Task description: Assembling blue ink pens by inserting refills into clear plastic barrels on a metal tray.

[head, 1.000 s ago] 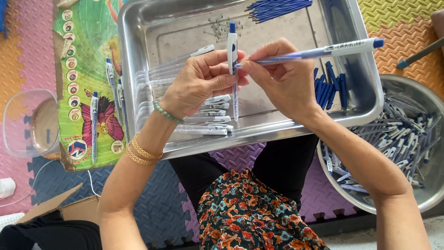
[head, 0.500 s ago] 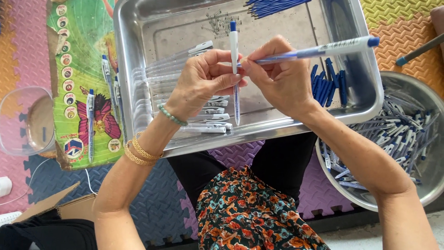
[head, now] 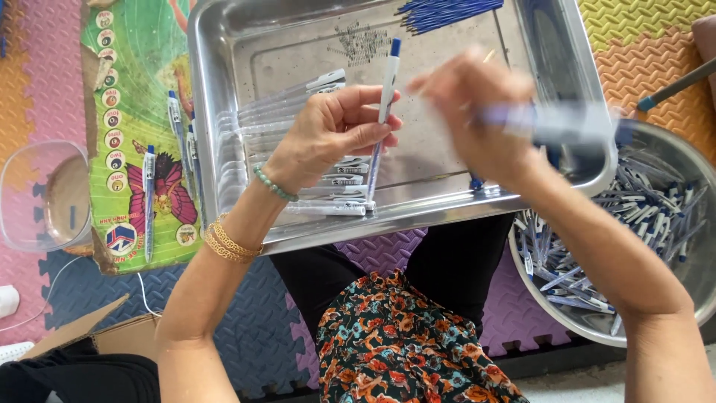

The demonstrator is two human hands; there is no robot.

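Here the left hand (head: 332, 134) pinches a white pen (head: 384, 112) with a blue tip upright over the steel tray (head: 224, 89). The right hand (head: 477, 119), blurred, is closed around another pen (head: 559, 123), held level above the tray's right rim. Clear pen barrels (head: 328, 179) lie in the tray; a round bowl (head: 671, 298) of pens sits just right.

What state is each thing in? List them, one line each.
Left hand: pinching a white pen, held upright.
Right hand: blurred, gripping a second pen, lying level.
Steel tray: holds clear barrels at left, blue refills at the far edge.
Steel bowl: heaped with pens.
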